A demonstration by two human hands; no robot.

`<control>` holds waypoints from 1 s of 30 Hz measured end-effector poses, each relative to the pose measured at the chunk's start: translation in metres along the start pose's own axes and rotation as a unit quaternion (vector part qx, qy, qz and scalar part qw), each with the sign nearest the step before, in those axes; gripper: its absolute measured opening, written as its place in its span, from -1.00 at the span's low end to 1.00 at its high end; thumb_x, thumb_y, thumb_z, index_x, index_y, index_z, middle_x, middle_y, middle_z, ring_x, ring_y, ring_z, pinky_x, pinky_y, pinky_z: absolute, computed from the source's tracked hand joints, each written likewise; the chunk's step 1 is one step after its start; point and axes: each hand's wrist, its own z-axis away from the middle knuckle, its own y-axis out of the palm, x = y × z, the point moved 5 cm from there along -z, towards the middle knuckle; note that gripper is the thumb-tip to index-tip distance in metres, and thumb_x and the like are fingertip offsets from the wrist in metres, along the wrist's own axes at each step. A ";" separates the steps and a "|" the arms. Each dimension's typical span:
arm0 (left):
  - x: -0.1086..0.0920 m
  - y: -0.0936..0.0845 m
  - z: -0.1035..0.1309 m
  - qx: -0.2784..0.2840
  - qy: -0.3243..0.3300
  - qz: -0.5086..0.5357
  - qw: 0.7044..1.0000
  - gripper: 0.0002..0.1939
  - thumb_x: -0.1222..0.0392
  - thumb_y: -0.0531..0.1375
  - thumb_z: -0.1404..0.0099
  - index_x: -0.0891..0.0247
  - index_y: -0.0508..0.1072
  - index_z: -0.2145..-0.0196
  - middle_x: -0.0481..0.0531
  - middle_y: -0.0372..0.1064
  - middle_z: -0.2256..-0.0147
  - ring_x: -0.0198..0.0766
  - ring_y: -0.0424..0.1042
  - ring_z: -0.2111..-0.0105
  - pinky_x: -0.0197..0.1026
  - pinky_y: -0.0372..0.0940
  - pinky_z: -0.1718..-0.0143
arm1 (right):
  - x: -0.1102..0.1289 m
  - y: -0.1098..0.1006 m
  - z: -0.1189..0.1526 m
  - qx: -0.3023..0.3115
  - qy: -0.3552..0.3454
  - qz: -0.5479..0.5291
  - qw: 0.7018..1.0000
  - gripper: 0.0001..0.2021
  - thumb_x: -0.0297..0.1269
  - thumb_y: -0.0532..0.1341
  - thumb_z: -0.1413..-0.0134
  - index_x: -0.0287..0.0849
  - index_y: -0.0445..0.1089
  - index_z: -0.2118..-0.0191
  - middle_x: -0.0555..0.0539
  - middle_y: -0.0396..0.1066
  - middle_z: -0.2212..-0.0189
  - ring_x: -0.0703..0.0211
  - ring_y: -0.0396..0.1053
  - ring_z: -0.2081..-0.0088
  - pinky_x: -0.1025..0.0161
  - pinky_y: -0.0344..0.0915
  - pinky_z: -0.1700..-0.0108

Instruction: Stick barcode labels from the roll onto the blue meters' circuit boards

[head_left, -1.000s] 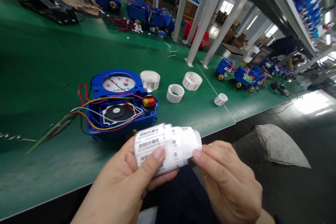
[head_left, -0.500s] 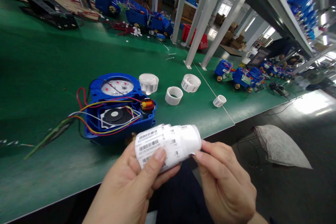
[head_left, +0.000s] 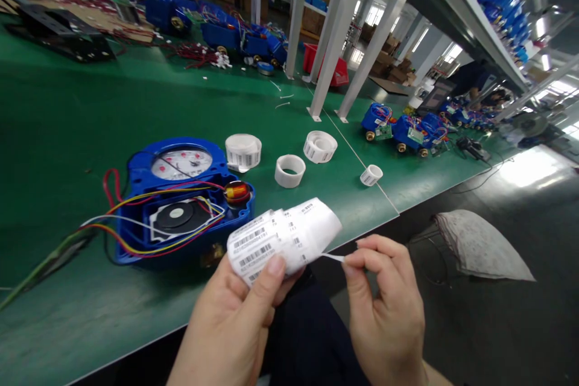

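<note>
My left hand (head_left: 248, 301) is wrapped round a white roll of barcode labels (head_left: 289, 232), its thumb lying on the printed side. Between thumb and index finger, my right hand (head_left: 380, 295) pinches the end of a thin white strip (head_left: 332, 257) that runs out from the underside of the roll. Left of the roll, on the green table (head_left: 113, 102), lies a blue meter housing (head_left: 181, 151) with a round dial, coloured wires and an orange-wrapped part (head_left: 237, 192). Several smaller white rolls stand beyond, among them a barcode roll (head_left: 243, 152) and a plain one (head_left: 290, 171).
Grey metal posts (head_left: 337, 42) rise from the table beyond the rolls. More blue housings (head_left: 398, 129) stand to the right, others at the back left near a black bracket (head_left: 63, 30). A red bin (head_left: 339, 72) is behind the posts. White sheets (head_left: 484, 247) lie at lower right, below the table edge.
My right hand has moved away from the roll, drawing the strip out from it. The roll's right end now looks flatter and pointed. The view has shifted slightly, so the table things appear further left.
</note>
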 end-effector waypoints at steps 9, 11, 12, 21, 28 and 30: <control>-0.004 0.004 -0.006 -0.001 -0.004 0.000 1.000 -0.32 0.18 0.31 -0.25 -0.02 0.22 -0.28 -0.01 0.44 -0.15 -0.08 0.38 -0.16 -0.31 0.43 0.00 | -0.028 0.008 -0.002 0.005 0.111 -0.333 0.936 -0.71 -0.35 0.08 -0.37 -0.01 0.20 -0.14 -0.18 0.29 -0.24 0.00 0.31 -0.25 -0.06 0.33 -0.21; -0.003 0.007 -0.006 0.011 -0.005 0.002 1.000 -0.36 0.14 0.30 -0.28 -0.02 0.22 -0.27 0.01 0.43 -0.15 -0.08 0.39 -0.16 -0.28 0.44 0.00 | -0.018 0.022 0.005 0.040 0.105 -0.421 0.900 -0.61 -0.28 0.03 -0.41 0.00 0.01 -0.27 -0.25 0.24 -0.30 -0.03 0.22 -0.32 -0.16 0.26 -0.27; -0.002 0.007 -0.006 0.014 -0.007 0.000 1.000 -0.38 0.12 0.29 -0.30 -0.01 0.23 -0.26 0.02 0.42 -0.16 -0.08 0.39 -0.16 -0.27 0.44 0.00 | -0.012 0.028 0.010 0.062 0.103 -0.445 0.888 -0.58 -0.25 0.03 -0.42 0.01 -0.06 -0.30 -0.26 0.24 -0.30 -0.03 0.20 -0.33 -0.17 0.24 -0.29; -0.006 0.010 -0.026 0.096 0.212 -0.531 0.815 -0.78 0.17 0.01 -0.47 0.24 0.34 0.01 0.13 0.50 0.15 -0.12 0.55 0.17 -0.07 0.49 0.16 | -0.019 0.036 0.029 0.015 0.165 -0.488 0.857 -0.52 -0.31 0.08 -0.40 0.17 -0.07 -0.30 -0.19 0.33 -0.24 -0.02 0.37 -0.22 -0.18 0.29 -0.22; -0.009 0.050 -0.060 0.109 0.257 -0.726 0.628 -0.87 0.35 0.24 -0.31 0.33 0.46 0.16 0.08 0.45 0.15 -0.09 0.47 0.09 0.03 0.45 0.13 | -0.031 0.020 0.022 -0.059 0.120 -0.379 0.916 -0.39 -0.57 0.20 -0.21 0.12 0.07 -0.25 -0.06 0.42 -0.04 0.15 0.53 0.00 0.06 0.40 -0.09; -0.013 0.054 -0.054 0.106 0.283 -0.730 0.613 -0.75 0.35 0.29 -0.26 0.38 0.45 0.09 0.19 0.43 0.06 0.02 0.42 0.01 0.04 0.45 0.14 | -0.030 0.017 0.024 -0.049 0.111 -0.376 0.919 -0.38 -0.59 0.23 -0.17 0.08 0.12 -0.24 -0.06 0.45 -0.01 0.17 0.53 0.03 0.10 0.43 -0.06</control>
